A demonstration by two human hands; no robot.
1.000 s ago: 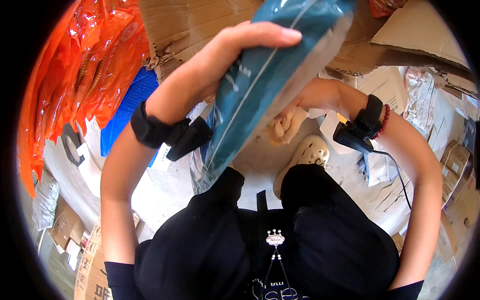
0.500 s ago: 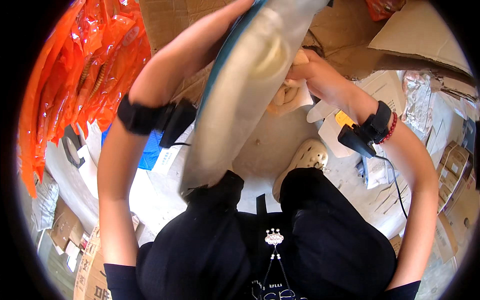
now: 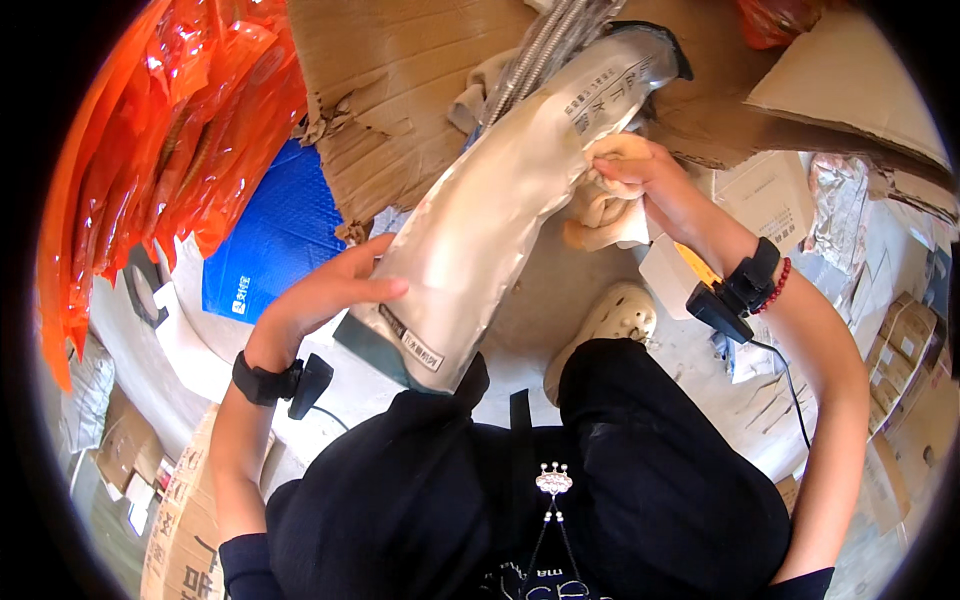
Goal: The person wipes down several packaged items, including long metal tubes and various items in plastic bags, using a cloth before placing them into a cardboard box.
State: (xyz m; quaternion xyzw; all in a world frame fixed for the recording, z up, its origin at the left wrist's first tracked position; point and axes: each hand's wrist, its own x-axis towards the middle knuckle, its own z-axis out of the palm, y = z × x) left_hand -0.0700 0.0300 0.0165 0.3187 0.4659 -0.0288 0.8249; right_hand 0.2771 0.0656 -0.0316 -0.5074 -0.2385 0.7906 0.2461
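Across my lap lies a long, pale silvery plastic pouch (image 3: 455,230) with dark print and a dark green lower end. It slants from lower left to upper right. My left hand (image 3: 345,285) grips its lower left edge, thumb on the front face and fingers partly hidden behind. A crumpled peach-coloured cloth (image 3: 605,208) is bunched in my right hand (image 3: 635,168), closed on it beside the pouch's right edge. Beyond the pouch's upper part, several ribbed metal hoses (image 3: 545,50) in clear plastic rest on cardboard.
Orange plastic bags (image 3: 190,130) hang at the left, beside a blue padded sheet (image 3: 275,235). Torn cardboard (image 3: 390,90) spreads across the far side. Small brown boxes (image 3: 905,335) are stacked at the right. A cream clog (image 3: 615,325) shows on the floor by my knee.
My left hand has come down from the pouch's far end to its lower left edge. The pouch has turned its printed face up and stopped blurring. The right hand keeps the cloth.
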